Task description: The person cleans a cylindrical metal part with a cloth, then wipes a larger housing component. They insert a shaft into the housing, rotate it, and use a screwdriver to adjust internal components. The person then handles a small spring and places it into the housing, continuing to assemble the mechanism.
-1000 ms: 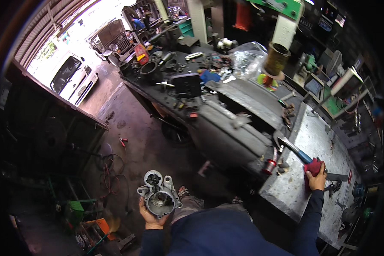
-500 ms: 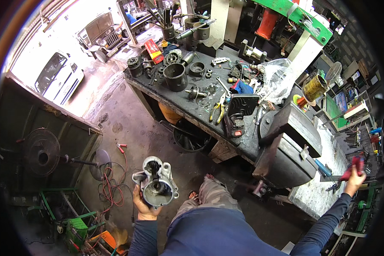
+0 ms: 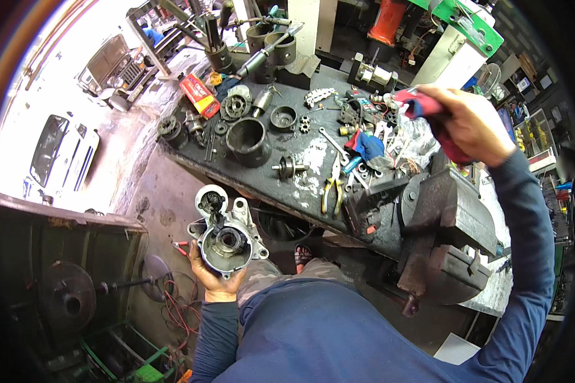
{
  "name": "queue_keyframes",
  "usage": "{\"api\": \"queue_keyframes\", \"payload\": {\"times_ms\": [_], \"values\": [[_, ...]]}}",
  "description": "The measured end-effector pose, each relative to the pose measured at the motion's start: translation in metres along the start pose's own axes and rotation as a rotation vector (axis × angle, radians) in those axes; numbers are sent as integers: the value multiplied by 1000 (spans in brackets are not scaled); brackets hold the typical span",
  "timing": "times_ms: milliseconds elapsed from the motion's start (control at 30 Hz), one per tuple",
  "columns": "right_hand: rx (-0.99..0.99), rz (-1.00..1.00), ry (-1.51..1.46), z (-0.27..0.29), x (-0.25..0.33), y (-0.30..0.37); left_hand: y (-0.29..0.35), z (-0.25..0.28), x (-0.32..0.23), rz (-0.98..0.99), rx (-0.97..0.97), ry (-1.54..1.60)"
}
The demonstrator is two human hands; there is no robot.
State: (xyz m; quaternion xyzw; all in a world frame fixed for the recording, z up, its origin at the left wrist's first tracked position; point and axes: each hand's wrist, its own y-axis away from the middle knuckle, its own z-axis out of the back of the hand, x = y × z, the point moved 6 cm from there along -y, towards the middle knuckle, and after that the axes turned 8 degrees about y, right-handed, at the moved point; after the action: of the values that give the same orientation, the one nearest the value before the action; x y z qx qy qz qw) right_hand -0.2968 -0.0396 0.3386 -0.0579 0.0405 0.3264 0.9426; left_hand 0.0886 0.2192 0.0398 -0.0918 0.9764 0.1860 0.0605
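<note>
A grey cast-metal housing (image 3: 227, 239) with bolt lugs and dark grease inside rests in my left hand (image 3: 214, 274), its open side facing up. The fingers wrap round its lower left edge. My right hand (image 3: 473, 124) is raised over the right end of the workbench, near the bench vise (image 3: 450, 217). It is closed round a red object (image 3: 431, 115), whose kind I cannot make out. Below that hand lie a plastic bag (image 3: 418, 143) and a red-and-blue rag (image 3: 367, 147).
On the dark workbench (image 3: 204, 156) stand a black metal cylinder (image 3: 246, 140), a small shaft part (image 3: 289, 167), yellow-handled pliers (image 3: 331, 188), a wrench (image 3: 333, 144) and a red box (image 3: 199, 96). A pedestal fan (image 3: 70, 297) and red cables (image 3: 176, 309) are at the left.
My right hand has swung from the far right up and leftward over the bench with the red object. My left hand has raised the housing slightly. The view has shifted toward the bench.
</note>
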Motion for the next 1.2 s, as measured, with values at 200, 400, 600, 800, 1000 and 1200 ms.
{"api": "queue_keyframes", "payload": {"times_ms": [200, 400, 600, 800, 1000, 1200], "values": [[86, -113, 301, -91, -34, -70, -68, -12, -44, 145, 53, 89], [228, -261, 434, -156, -39, -101, -143, -6, -110, 231, -30, -161], [405, -560, 455, -196, -50, -126, -214, -20, -158, 356, -49, -259], [31, -577, 304, -178, 66, -127, -264, -38, -157, 464, -67, -285], [275, -104, 66, -269, 252, -129, -261, -63, -117, 625, 8, -209], [57, -170, 90, -288, 259, -132, -254, -64, -99, 616, -112, -257]]}}
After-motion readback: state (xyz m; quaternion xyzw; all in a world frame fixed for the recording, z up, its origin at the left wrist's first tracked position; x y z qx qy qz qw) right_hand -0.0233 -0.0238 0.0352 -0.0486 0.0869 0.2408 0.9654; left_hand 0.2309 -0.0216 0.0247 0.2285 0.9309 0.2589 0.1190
